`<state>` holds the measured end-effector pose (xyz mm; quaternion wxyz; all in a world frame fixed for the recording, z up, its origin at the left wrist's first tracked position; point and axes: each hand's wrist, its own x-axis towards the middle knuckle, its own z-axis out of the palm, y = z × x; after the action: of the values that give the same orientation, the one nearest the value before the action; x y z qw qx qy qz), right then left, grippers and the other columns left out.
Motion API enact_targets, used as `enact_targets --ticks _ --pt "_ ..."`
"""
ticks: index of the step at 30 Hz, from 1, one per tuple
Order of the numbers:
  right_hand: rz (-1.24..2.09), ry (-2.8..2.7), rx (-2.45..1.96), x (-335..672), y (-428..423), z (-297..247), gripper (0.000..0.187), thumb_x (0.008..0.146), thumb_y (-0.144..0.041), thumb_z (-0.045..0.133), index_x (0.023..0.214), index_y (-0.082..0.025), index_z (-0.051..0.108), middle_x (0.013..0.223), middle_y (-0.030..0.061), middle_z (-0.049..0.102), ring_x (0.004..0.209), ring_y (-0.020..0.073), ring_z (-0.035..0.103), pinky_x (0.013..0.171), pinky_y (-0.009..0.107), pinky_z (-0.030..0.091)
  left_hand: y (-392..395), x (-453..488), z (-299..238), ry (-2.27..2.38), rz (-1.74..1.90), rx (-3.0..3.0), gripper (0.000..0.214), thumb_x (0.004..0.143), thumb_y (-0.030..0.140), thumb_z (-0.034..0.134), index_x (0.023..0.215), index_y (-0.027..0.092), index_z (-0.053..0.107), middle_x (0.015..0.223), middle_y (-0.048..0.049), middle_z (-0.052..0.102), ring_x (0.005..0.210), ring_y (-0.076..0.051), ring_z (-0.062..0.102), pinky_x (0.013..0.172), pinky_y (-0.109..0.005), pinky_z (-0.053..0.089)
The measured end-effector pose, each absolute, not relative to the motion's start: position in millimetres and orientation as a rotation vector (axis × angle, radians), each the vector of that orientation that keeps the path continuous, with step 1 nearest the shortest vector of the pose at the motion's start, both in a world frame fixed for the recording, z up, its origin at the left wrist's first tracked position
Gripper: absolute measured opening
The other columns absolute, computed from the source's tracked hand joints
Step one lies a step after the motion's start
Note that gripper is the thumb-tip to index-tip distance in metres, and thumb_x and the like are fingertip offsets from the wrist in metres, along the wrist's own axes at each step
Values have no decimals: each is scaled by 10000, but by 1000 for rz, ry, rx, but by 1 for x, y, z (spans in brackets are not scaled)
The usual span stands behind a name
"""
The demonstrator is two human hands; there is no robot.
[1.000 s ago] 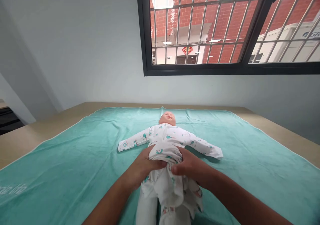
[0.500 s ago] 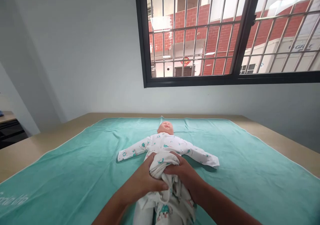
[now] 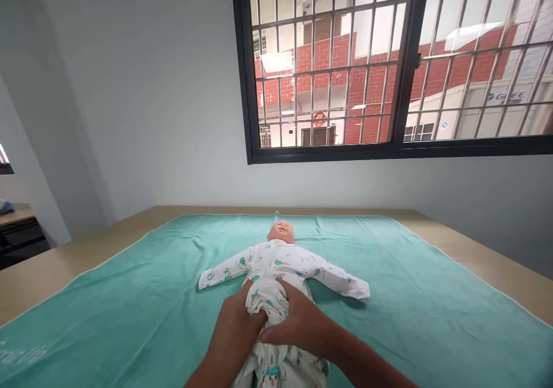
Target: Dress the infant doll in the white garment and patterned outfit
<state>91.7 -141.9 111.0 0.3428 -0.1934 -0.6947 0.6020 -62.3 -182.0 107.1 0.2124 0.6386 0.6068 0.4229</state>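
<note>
A baby doll (image 3: 281, 232) lies on its back with its head at the far end and both sleeved arms spread. It wears a white printed top (image 3: 280, 260). Bunched white printed baby pants (image 3: 268, 297) are between my hands, over the doll's lower body. My left hand (image 3: 233, 330) is closed around the left side of the gathered cloth. From the right, my right hand (image 3: 305, 322) grips the same bunch, thumb across the front. The doll's legs are hidden by the cloth and my hands.
A green towel (image 3: 147, 296) covers most of the wooden table (image 3: 56, 261). Behind the table is a grey wall (image 3: 151, 117) with a barred, dark-framed window (image 3: 324, 152). At the far left stands another table (image 3: 17, 215) with something blue on it.
Both hands still hold the pants and have shifted slightly left. My right thumb has come down across the front of the bunch. The camera view has tilted up a little.
</note>
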Motion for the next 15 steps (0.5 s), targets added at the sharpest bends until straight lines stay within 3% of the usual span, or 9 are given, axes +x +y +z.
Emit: enact_targets --ticks 2,5,10,15 --pt "1474 -1860 -544 91 -141 108 499 601 -55 647 1075 -204 612 1025 8 678 969 219 616 846 332 477 -188 -62 107 1817 1125 1821 162 801 193 449 846 214 604 847 -11 676 775 -196 592 698 -272 403" --pt "1303 -1904 -630 86 -139 100 365 612 -59 569 951 -183 623 916 3 672 870 200 606 754 304 469 -198 -61 111 1885 1158 1849 164 840 240 440 766 214 585 829 -22 648 747 -192 562 670 -266 380" --pt "1130 -1913 -722 78 -145 94 175 692 -135 582 855 -185 618 823 -4 665 802 179 581 710 282 439 -214 -58 120 1772 1193 1740 141 826 246 464 745 210 573 781 -11 624 758 -195 553 678 -260 385" --pt "1152 -1970 -728 81 -153 98 119 738 -180 591 848 -200 633 837 -3 680 798 181 588 710 281 434 -226 -57 119 1728 1227 1446 119 787 292 476 759 202 549 735 13 611 764 -199 541 662 -252 390"
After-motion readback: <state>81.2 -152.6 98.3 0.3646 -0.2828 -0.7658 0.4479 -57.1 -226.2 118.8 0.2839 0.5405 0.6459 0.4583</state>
